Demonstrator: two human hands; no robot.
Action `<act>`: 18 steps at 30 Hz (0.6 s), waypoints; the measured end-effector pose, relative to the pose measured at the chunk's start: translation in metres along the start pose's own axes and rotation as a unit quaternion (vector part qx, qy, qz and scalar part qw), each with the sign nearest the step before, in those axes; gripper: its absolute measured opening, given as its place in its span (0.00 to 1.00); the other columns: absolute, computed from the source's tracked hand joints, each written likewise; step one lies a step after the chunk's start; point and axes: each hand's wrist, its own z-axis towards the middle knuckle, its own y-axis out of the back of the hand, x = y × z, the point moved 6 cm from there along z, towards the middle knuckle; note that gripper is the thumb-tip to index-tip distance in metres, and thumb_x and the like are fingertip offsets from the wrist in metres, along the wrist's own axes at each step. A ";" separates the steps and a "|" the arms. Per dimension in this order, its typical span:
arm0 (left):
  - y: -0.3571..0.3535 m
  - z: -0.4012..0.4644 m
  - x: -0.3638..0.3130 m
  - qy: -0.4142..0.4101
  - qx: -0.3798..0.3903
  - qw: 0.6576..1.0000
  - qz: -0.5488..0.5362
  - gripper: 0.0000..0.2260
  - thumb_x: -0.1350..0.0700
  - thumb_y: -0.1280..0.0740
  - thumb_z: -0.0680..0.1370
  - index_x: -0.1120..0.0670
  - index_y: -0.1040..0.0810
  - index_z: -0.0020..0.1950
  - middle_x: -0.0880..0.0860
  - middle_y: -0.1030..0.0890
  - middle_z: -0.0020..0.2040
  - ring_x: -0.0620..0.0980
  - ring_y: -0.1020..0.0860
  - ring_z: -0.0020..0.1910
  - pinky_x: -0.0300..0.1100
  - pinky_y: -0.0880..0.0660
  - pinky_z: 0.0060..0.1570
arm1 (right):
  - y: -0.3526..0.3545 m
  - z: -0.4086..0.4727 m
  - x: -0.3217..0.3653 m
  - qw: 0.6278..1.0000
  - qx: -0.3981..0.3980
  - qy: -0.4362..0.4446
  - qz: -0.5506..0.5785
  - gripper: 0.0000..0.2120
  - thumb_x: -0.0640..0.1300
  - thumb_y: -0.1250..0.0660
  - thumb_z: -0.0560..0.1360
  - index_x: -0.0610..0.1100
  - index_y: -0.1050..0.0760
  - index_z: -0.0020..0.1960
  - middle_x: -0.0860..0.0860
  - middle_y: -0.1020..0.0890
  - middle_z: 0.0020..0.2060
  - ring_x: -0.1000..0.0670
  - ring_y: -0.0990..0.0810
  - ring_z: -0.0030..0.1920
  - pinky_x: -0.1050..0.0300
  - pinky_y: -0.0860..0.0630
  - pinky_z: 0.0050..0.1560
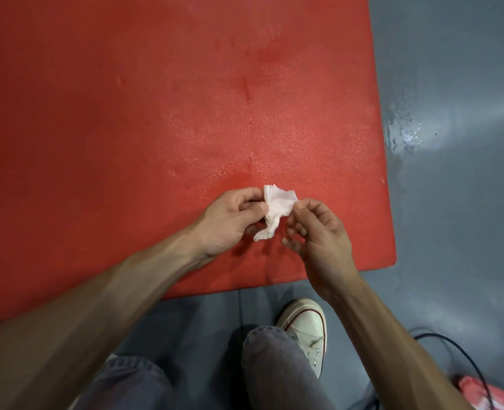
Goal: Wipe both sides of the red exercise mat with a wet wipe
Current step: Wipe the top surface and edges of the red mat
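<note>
The left hand [230, 220] has its fingers curled, thumb and forefinger pinching the left edge of the crumpled white wet wipe [275, 213]. At its 3 o'clock, the right hand [318, 232] nips the wipe's right edge with thumb and forefinger; its other 3 fingers hang loosely spread. The wipe is held above the near part of the red exercise mat [156, 113], which lies on the grey floor [458, 202]. At 6 o'clock, a white sneaker [307, 327] stands on the floor.
</note>
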 end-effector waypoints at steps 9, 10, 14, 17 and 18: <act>0.002 0.000 -0.001 -0.034 -0.027 0.998 0.049 0.09 0.67 0.29 0.78 0.58 0.19 0.56 0.52 0.15 0.48 0.48 0.16 0.46 0.39 0.19 0.49 | -0.010 -0.005 -0.007 0.996 0.070 -0.058 0.015 0.18 0.48 0.36 0.82 0.33 0.23 0.61 0.36 0.16 0.48 0.42 0.16 0.43 0.47 0.17 0.48; 0.003 0.000 -0.002 -0.035 -0.032 0.998 0.047 0.08 0.67 0.29 0.78 0.57 0.19 0.54 0.52 0.15 0.46 0.48 0.15 0.45 0.39 0.20 0.47 | -0.008 -0.004 -0.006 0.998 0.052 -0.046 0.010 0.15 0.45 0.34 0.81 0.33 0.22 0.58 0.38 0.16 0.45 0.42 0.16 0.42 0.51 0.17 0.45; 0.010 0.001 -0.004 -0.027 -0.097 0.993 0.061 0.09 0.66 0.29 0.79 0.52 0.19 0.44 0.51 0.17 0.36 0.46 0.20 0.33 0.41 0.23 0.37 | -0.001 -0.002 -0.004 1.000 -0.008 -0.001 0.001 0.08 0.45 0.30 0.78 0.40 0.24 0.46 0.42 0.17 0.43 0.46 0.17 0.45 0.54 0.20 0.47; 0.018 0.000 -0.002 -0.013 -0.154 0.988 0.021 0.09 0.67 0.31 0.80 0.55 0.22 0.43 0.53 0.20 0.33 0.45 0.21 0.29 0.41 0.21 0.31 | -0.002 -0.001 0.003 0.998 -0.010 0.019 0.062 0.09 0.45 0.30 0.76 0.40 0.28 0.46 0.44 0.20 0.37 0.47 0.19 0.39 0.53 0.20 0.42; 0.021 -0.001 0.000 -0.001 -0.170 0.985 -0.011 0.09 0.68 0.32 0.80 0.56 0.24 0.44 0.54 0.21 0.34 0.45 0.20 0.29 0.41 0.20 0.31 | 0.000 0.000 0.006 0.996 -0.011 0.027 0.081 0.10 0.44 0.30 0.75 0.42 0.30 0.44 0.46 0.23 0.33 0.48 0.22 0.35 0.52 0.22 0.39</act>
